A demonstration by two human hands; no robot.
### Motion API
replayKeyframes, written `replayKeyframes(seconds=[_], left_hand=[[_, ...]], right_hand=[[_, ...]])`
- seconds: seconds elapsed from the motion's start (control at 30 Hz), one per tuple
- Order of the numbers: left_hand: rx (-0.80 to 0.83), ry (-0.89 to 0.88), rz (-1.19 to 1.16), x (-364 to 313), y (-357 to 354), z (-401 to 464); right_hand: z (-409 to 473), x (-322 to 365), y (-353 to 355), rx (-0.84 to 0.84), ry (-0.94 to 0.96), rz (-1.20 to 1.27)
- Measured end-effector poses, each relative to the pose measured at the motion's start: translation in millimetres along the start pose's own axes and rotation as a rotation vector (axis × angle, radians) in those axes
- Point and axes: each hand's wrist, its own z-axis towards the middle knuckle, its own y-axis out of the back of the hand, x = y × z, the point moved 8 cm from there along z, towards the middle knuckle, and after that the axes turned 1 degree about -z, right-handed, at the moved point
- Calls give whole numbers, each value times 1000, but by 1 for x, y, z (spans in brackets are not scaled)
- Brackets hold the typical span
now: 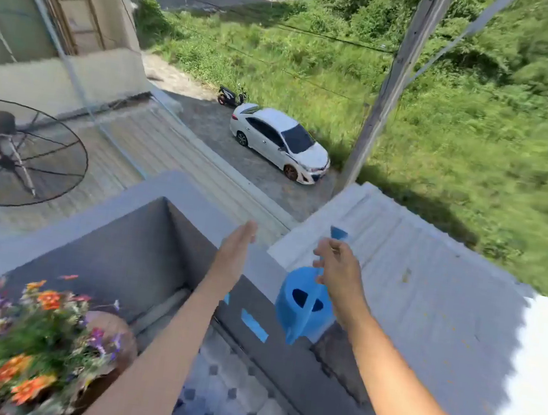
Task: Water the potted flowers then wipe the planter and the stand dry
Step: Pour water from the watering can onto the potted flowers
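Balcony wall (146, 222) in grey concrete fills the head view, with the potted flowers (24, 345) below it at lower left. Right of them, the right hand (337, 270) pinches the handle of a blue plastic watering can (302, 304); it is likely light, rigid and sloshy. The left hand (235, 254) is flat, fingers spread, empty. Motion blur hides the planter and stand.

The grey balcony parapet wall (178, 192) carries a blue watering can (302, 304) on its right-hand ledge, while the patterned tile floor (229, 391) below bears the potted flowers (31, 343) at lower left.
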Motion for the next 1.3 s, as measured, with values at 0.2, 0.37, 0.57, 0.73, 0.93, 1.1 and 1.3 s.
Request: replayKeyframes(seconds=[0.2, 0.37, 0.57, 0.73, 0.93, 1.1, 1.3], left_hand=[[160, 158, 18, 81, -89, 19], [120, 203, 177, 121, -111, 41], [4, 211, 156, 132, -105, 42], [-85, 192, 117, 121, -71, 25], [-388, 59, -21, 77, -5, -36], [-527, -29, -62, 52, 51, -104], [-624, -19, -42, 44, 114, -179]], right_hand=[[8, -98, 22, -74, -327, -37], [27, -113, 2, 49, -438, 50], [49, -100, -12, 127, -287, -230], [47, -66, -36, 264, -106, -368], [12, -9, -80, 472, 86, -414], [-42, 31, -131, 636, 224, -503], [-112, 64, -191, 762, 341, -545]])
